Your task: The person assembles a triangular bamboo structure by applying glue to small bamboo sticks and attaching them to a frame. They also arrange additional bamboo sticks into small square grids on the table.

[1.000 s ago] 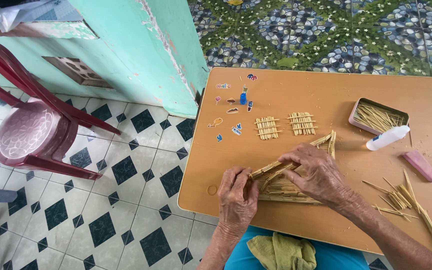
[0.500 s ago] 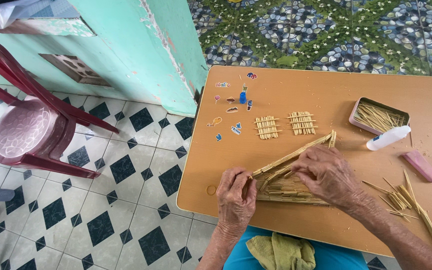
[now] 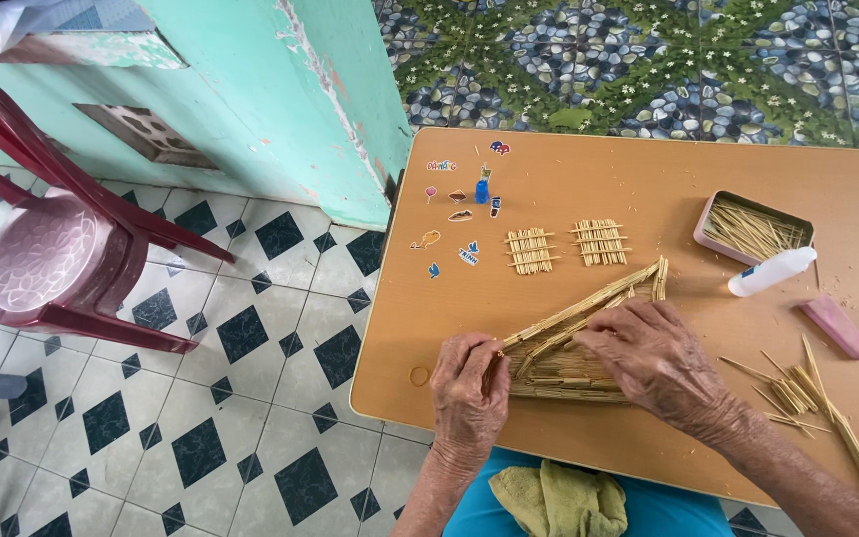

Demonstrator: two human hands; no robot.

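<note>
My left hand is curled at the near left corner of the stick frame, its fingertips pinched on the pointed end where the long slanting sticks meet. My right hand lies spread and flat over the right part of the frame, fingers only slightly bent, pressing down on the sticks rather than gripping them. The frame rests on the wooden table near its front edge, just before me, one long side slanting up and away to the right. Farther off stand two small stick panels, side by side, and to their left a scatter of little stickers and a small blue piece. At the far right sits a metal tin of sticks, with a white glue bottle lying against its near side. A pink block lies to the right, and loose sticks lie beside my right wrist. A green cloth rests on my lap. A red plastic chair stands on the tiled floor to the left.
</note>
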